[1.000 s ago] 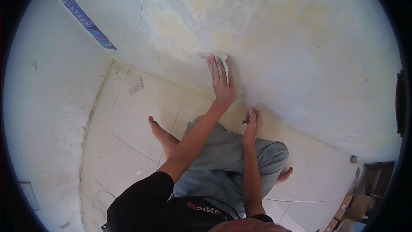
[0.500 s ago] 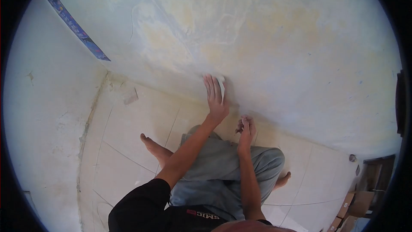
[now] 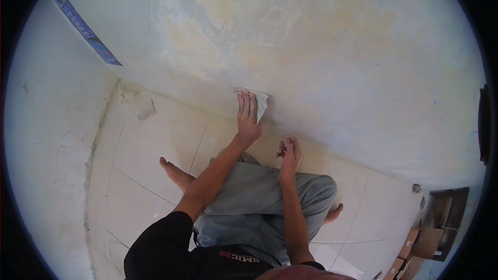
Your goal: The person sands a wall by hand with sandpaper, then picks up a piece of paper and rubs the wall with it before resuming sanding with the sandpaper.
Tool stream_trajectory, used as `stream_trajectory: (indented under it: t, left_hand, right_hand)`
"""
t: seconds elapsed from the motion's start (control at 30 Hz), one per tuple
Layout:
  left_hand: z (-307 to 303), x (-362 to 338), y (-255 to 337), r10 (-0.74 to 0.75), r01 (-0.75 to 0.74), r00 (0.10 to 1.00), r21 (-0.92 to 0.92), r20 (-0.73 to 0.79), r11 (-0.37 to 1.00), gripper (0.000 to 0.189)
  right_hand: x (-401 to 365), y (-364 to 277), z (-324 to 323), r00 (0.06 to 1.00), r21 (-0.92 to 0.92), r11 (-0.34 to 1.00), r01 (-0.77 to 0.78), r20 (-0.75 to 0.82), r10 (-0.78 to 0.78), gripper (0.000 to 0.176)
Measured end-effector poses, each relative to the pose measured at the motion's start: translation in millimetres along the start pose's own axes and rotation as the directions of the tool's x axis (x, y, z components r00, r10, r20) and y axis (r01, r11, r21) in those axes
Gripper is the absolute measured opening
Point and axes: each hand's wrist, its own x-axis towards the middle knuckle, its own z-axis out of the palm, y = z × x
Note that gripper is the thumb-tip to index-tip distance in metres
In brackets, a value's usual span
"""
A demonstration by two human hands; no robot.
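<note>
My left hand (image 3: 248, 111) lies with its fingers stretched flat over a pale, creased sheet of sandpaper (image 3: 262, 105), pressing it to the low part of the wall (image 3: 321, 72). Faint print shows on the sheet's back, and its right part sticks out past my fingers. Above my bent knee is my right hand (image 3: 289, 150), fingers curled and dusted white. Whether something small sits inside those fingers is hidden. That hand is apart from the wall. The wall is whitish with yellowish patches and thin scratched lines.
My crossed legs in grey trousers (image 3: 244, 192) rest on the tiled floor (image 3: 140, 161). A blue printed strip (image 3: 85, 26) runs down the wall near the left corner. A small flat piece (image 3: 147, 110) lies by that corner. Cardboard boxes (image 3: 426, 242) stand at the lower right.
My left hand and the sandpaper have slid a little down and left along the wall, with more of the sheet now showing. My right hand stays curled. The view has shifted slightly.
</note>
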Motion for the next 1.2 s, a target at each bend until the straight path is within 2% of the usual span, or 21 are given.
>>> stream_trajectory:
  t: [0.17,0.23,0.37,0.43,0.47,0.53,0.63,0.77,0.83,0.97,1.03,1.1,1.2]
  left_hand:
    - [-20,61,35,-0.071,0.064,0.992,-0.074,-0.105,0.995,0.069]
    - [-28,72,31,0.004,-0.010,0.993,-0.048,-0.114,0.999,0.070]
    - [-10,19,15,-0.019,0.015,0.998,-0.082,-0.054,0.997,0.070]
    - [-9,6,6,0.042,-0.041,0.998,-0.021,0.055,0.999,0.071]
    - [-11,17,11,0.046,-0.045,0.998,-0.017,0.052,0.999,0.071]
    - [-23,51,35,-0.019,0.015,0.999,-0.084,-0.050,0.996,0.071]
    - [-38,76,48,-0.028,0.023,0.999,-0.124,-0.045,0.992,0.063]
    - [-26,38,23,-0.007,0.006,1.000,-0.117,-0.006,0.993,0.062]
    - [-15,6,13,0.005,-0.002,0.997,-0.044,0.071,0.999,0.073]
    - [-25,38,29,-0.002,0.004,0.999,-0.040,0.040,0.999,0.073]
    - [-36,72,44,-0.054,0.049,0.998,-0.103,-0.045,0.994,0.061]
    - [-42,85,46,-0.040,0.034,0.997,-0.091,-0.059,0.995,0.060]
    - [-35,67,34,-0.006,0.002,0.998,-0.080,-0.056,0.997,0.061]
  right_hand:
    - [-1,0,-1,1.000,-0.015,0.999,0.029,-0.001,-0.029,0.015]
    - [-2,-3,-2,1.000,-0.018,1.000,0.010,-0.025,-0.010,0.015]
    - [0,-3,0,1.000,-0.011,1.000,0.017,-0.010,-0.017,0.015]
    - [1,0,1,1.000,0.001,1.000,-0.002,-0.012,0.002,0.015]
    - [3,0,2,1.000,0.003,1.000,0.001,-0.007,-0.001,0.015]
    - [0,3,-1,1.000,-0.009,1.000,0.023,0.000,-0.023,0.015]
    - [-1,-4,0,0.998,-0.003,0.999,0.038,-0.044,-0.038,0.013]
    - [-1,-2,0,1.000,-0.001,1.000,0.014,-0.026,-0.014,0.015]
    - [3,3,-1,1.000,-0.032,0.999,0.018,-0.012,-0.019,0.014]
    - [1,2,-1,1.000,-0.006,1.000,0.010,-0.009,-0.010,0.014]
    - [0,-2,-1,1.000,-0.032,0.999,0.018,-0.014,-0.018,0.014]
    - [0,-2,-3,1.000,-0.027,1.000,0.016,-0.025,-0.017,0.014]
    - [3,3,-4,0.999,-0.010,1.000,0.023,-0.023,-0.024,0.014]
